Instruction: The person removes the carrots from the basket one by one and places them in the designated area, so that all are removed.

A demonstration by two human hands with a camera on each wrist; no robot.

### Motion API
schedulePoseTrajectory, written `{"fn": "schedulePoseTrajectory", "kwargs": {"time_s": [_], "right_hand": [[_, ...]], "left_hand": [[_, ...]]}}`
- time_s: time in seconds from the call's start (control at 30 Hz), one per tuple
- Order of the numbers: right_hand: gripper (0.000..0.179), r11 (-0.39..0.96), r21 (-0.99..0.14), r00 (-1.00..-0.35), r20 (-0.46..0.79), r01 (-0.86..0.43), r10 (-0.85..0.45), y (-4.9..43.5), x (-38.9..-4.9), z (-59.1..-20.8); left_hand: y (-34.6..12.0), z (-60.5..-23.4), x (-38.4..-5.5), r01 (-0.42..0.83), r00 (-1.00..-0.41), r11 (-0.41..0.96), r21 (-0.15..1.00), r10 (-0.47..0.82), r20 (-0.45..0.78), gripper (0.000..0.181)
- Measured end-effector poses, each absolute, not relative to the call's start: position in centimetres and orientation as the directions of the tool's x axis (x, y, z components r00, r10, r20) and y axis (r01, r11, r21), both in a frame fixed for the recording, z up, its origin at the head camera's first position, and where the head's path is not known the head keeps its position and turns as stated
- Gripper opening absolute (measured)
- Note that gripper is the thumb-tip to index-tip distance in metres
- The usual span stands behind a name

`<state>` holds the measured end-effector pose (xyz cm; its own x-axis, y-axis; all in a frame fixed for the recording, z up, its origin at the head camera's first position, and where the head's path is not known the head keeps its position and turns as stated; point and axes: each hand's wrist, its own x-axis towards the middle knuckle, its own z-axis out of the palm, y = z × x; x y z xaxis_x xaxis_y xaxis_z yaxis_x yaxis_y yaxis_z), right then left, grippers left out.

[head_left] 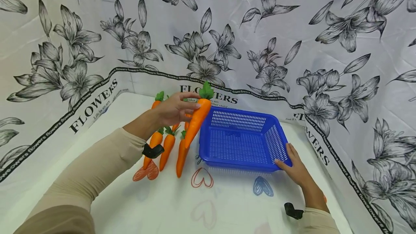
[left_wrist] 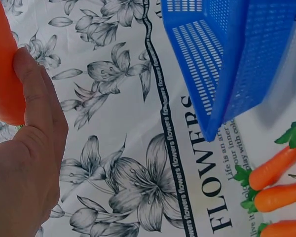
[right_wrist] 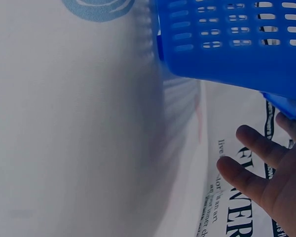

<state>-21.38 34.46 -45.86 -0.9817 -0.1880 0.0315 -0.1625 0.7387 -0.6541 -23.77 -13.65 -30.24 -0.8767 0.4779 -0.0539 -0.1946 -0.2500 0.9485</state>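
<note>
My left hand (head_left: 173, 110) grips a plastic-looking orange carrot (head_left: 198, 120) near its leafy green top, at the left side of a blue basket (head_left: 240, 166). The carrot hangs tilted, its tip low and to the left. In the left wrist view its orange body (left_wrist: 2, 74) shows beside the fingers, partly out of frame. My right hand (head_left: 296, 167) holds the basket by its front right corner, thumb on the rim. Several spread fingers (right_wrist: 244, 180) show below the basket wall (right_wrist: 227, 64) in the right wrist view. The basket stands tipped, its perforated inside facing me, with nothing in it.
Several more carrots (head_left: 167, 151) lie on the white table left of the basket, some hidden behind my left hand. The table cover bears printed hearts (head_left: 202, 178). A flower-patterned cloth (head_left: 201, 60) rises behind and at both sides. A small orange bit (head_left: 325, 199) shows beside my right wrist.
</note>
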Motion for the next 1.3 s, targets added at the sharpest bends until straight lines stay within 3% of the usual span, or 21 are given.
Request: {"fn": "schedulePoseTrajectory", "kwargs": {"time_s": [0.5, 0.87, 1.13, 1.3], "right_hand": [[0.096, 0.746, -0.648, -0.983, 0.031, -0.156, -0.179, 34.6, -21.5, -45.9], [0.095, 0.74, -0.652, -0.982, 0.04, -0.165, -0.183, 34.6, -21.5, -46.1], [0.095, 0.737, -0.655, -0.982, 0.043, -0.166, -0.183, 34.6, -21.5, -46.1], [0.095, 0.728, -0.663, -0.981, 0.051, -0.173, -0.186, 34.5, -21.5, -46.1]], "left_hand": [[-17.2, -31.2, -23.5, -0.194, -0.905, -0.234, 0.953, 0.419, -0.081, 0.049], [-20.1, -32.3, -23.0, -0.171, -0.917, -0.26, 0.951, 0.395, -0.057, 0.034], [-22.2, -33.1, -22.2, -0.176, -0.93, -0.28, 0.944, 0.362, -0.066, 0.038], [-23.5, -33.8, -22.0, -0.167, -0.934, -0.3, 0.939, 0.355, -0.053, 0.031]]}}
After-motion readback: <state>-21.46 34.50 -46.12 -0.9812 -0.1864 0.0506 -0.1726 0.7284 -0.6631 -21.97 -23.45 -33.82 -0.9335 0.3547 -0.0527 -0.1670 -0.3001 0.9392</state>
